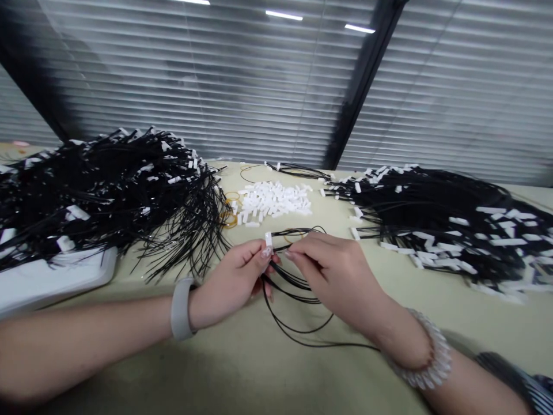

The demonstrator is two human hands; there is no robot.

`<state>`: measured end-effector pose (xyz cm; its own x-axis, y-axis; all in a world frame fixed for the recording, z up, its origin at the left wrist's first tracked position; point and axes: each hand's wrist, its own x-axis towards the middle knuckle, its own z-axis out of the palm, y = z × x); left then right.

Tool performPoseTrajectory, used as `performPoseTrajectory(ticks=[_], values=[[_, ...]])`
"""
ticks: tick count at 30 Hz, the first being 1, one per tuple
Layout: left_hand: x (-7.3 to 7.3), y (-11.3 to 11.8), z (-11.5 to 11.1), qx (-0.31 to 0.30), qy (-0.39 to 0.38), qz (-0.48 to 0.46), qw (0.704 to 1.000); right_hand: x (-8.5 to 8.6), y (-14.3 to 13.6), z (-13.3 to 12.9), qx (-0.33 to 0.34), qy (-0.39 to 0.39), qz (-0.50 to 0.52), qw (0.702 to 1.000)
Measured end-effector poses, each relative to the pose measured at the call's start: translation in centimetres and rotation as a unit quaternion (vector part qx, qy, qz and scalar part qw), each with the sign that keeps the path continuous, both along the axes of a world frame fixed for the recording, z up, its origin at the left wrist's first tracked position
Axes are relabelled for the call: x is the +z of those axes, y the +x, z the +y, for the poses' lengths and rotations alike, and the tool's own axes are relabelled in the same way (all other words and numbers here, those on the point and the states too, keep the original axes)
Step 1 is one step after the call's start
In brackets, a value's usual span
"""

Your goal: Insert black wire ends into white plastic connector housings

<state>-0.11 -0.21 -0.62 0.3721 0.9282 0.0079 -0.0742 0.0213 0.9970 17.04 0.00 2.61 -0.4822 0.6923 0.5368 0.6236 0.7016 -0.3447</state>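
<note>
Between thumb and fingers, my left hand [235, 276] pinches a small white connector [268, 238] that stands upright above the thumb. Black wires [298, 297] run from around the connector and my left fingers and loop to the right, some passing behind my right hand [334, 271]. The thumb and index finger of my right hand are pinched on a black wire just right of the connector. Its far end is hidden among the other wires.
Loose white connectors [276, 202] are heaped beyond my hands, beside yellow rings [230, 220]. A large black wire pile [99, 184] lies left above a white tray [86, 276]; another wire bundle [444, 202] with white connectors lies right. Blinds [216, 86] stand behind the table [242, 369].
</note>
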Motion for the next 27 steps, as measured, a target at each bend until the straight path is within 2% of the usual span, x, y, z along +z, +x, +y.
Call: performPoseTrajectory(ticks=[8,15,23,27], values=[[-0.2,-0.3,-0.1,-0.024,-0.031,-0.023,0.999,-0.3,0.4,-0.1,0.036,0.081,-0.026,0.996],[-0.2,-0.2,0.0,-0.032,-0.051,-0.034,0.998,-0.3,1.1,0.1,0.069,0.177,-0.125,0.974],[-0.1,-0.3,-0.1,-0.051,-0.051,-0.021,0.997,-1.0,0.9,0.2,0.098,0.162,-0.151,0.970],[0.0,0.0,0.1,-0.037,-0.057,-0.045,0.997,-0.2,0.6,-0.4,0.064,0.173,-0.143,0.973]])
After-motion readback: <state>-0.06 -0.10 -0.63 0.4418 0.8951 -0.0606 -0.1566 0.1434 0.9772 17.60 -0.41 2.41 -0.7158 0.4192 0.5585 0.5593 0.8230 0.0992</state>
